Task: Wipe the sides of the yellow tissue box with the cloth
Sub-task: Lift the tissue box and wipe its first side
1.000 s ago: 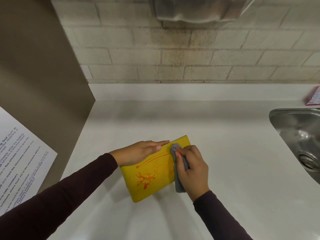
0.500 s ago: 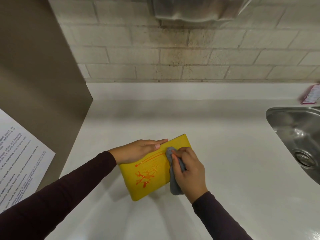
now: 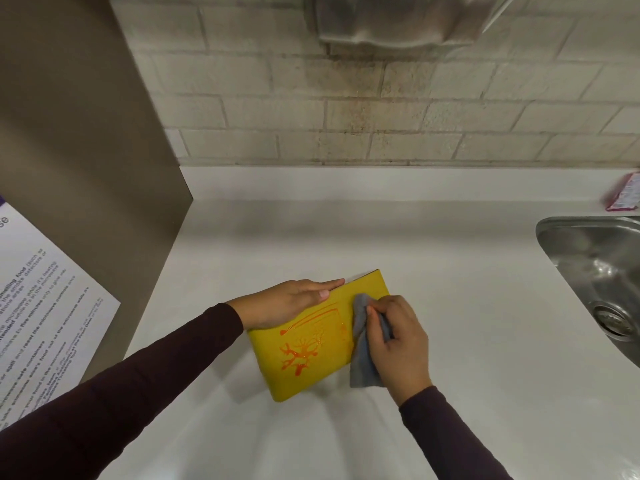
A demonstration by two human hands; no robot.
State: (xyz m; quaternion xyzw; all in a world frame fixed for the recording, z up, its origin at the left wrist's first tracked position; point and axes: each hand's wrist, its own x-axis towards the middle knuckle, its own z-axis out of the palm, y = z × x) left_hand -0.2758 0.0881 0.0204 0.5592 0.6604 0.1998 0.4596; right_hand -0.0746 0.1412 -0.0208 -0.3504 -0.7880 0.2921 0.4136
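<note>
The left arm, in a dark sleeve, reaches in from the lower left. The left hand [image 3: 294, 301] lies flat with its fingers straight and together, pointing right, and rests on the far left edge of the box [image 3: 304, 351]. The right arm, sleeved alike, comes up from the lower right, and the right hand [image 3: 398, 341] has its fingers curled, knuckles up, gripping the cloth [image 3: 362, 362] against the box's right side.
</note>
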